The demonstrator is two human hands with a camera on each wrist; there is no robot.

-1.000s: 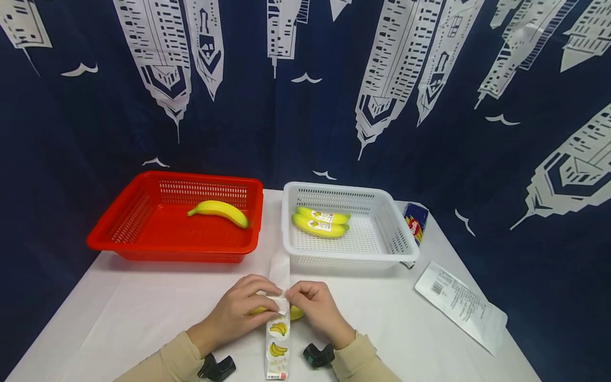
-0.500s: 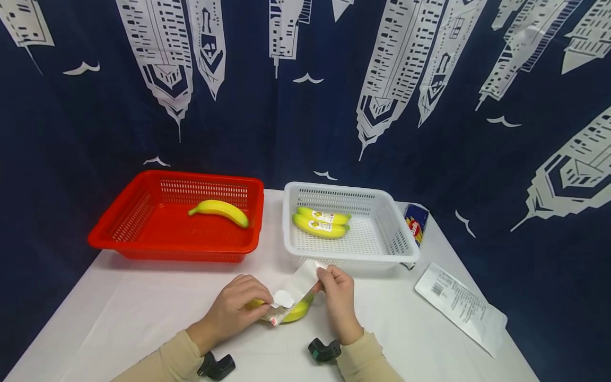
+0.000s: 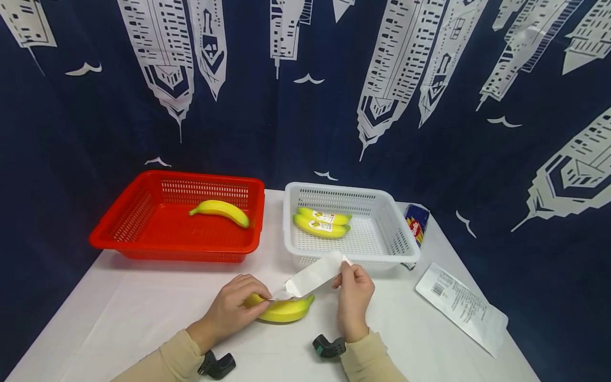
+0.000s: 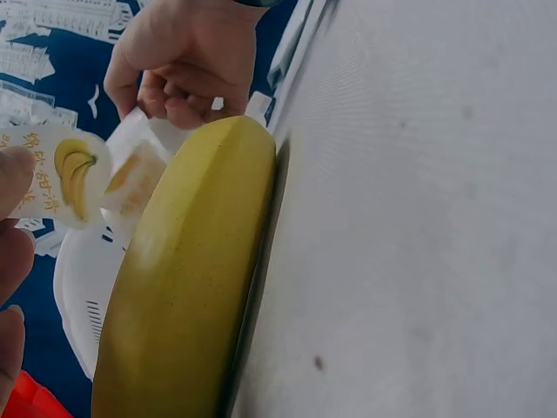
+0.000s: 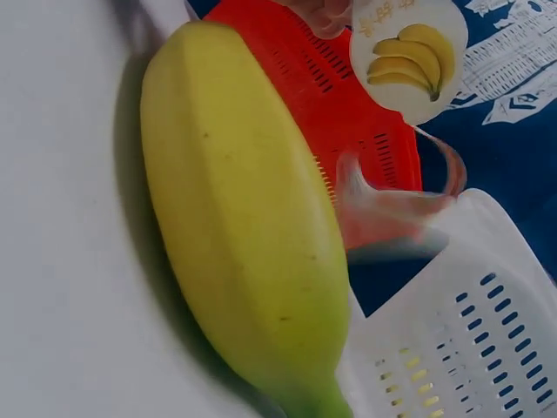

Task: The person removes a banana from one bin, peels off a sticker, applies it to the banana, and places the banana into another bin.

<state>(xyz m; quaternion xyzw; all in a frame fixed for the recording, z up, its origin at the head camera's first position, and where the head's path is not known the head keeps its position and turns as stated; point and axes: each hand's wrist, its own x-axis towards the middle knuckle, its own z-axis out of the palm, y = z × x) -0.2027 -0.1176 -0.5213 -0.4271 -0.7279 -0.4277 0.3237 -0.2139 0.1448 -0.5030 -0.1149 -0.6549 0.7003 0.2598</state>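
Note:
My left hand pinches a banana-printed sticker by its edge, just above a yellow banana lying on the table. In the right wrist view the printed banana picture on that sticker shows plainly. My right hand, farther right, grips the far end of a white backing strip. The strip slants up between both hands, above the banana. The sticker looks largely free of the strip, though I cannot tell whether they still touch. No sticker shows on the visible side of this banana.
Behind, to the left, a red basket holds one banana. The white basket contains two bananas bearing stickers. A blue packet stands behind it at the right, and a white printed pouch lies nearer.
My right hand has moved right, drawing the strip from flat across the banana to a raised slant. The left hand stays near the banana's left end, the sticker now pinched in it.

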